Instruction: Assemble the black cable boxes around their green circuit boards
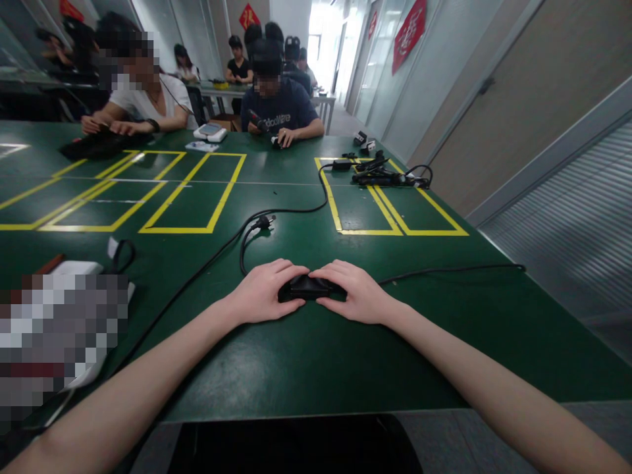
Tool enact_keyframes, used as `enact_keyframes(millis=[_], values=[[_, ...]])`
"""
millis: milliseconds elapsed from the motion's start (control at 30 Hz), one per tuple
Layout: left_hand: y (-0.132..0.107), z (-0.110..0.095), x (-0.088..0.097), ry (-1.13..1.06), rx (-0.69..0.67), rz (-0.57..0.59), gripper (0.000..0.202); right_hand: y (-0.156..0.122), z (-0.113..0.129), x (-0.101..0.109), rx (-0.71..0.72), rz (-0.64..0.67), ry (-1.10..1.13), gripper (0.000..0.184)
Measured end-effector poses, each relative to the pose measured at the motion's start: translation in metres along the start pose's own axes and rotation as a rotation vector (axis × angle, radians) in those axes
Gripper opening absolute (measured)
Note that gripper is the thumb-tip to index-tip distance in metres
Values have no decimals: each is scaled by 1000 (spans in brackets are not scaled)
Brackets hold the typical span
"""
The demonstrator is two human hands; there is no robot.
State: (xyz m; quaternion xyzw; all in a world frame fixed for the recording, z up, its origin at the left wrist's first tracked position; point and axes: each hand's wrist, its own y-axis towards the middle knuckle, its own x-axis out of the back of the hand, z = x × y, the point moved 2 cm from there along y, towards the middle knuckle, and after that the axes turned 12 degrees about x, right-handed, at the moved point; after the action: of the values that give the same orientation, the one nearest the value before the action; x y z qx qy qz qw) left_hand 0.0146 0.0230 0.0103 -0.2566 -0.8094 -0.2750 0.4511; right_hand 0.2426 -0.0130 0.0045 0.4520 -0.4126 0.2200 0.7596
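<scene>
Gripping from opp. sides, L hand (266, 289) & R hand (364, 291) were closed on the black block (310, 288), ctr of frame. Prob. light, stiff, slightly slippery; its ends seemed best holds.

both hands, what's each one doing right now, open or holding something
Left hand: closed on the left end of the black adapter.
Right hand: closed on the right end of the same adapter.

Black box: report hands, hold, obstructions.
Left hand, right hand: both closed on black box. Box low at green table, contact unclear. Plug lying beyond hands, not blocking.
</scene>
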Motion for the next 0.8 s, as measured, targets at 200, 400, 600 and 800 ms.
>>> enact_keyframes(millis=[200,400,600,800], values=[[2,-3,-3,101,43,33,45,1,3,1,-1,20,35,28],[-1,-3,-3,158,18,95,42,-1,1,-2,-20,68,28,38],[-2,-7,-1,127,3,118,33,-1,2,-4,-13,122,-21,28],[-3,-9,0,125,-13,127,32,-2,4,-2,-7,157,-27,30]])
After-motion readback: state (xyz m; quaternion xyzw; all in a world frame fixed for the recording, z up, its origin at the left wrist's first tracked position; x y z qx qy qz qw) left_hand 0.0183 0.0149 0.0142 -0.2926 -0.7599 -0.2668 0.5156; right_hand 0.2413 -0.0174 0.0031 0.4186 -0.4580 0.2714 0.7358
